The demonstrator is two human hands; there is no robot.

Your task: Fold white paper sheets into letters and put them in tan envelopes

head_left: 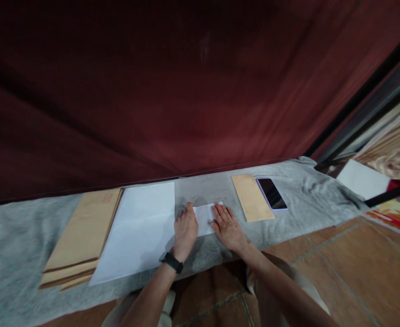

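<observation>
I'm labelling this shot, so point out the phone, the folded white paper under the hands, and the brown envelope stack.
phone (272, 193), head view, middle of its dark screen.
folded paper (204, 217), head view, bare part between the hands.
envelope stack (84, 231), head view, middle of the top envelope.

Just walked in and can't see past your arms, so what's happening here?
A person presses both hands flat on a small folded white paper lying on a grey cloth: left hand, right hand. Left lie large white sheets and stacked brown envelopes; right, one brown envelope and a black phone.
</observation>
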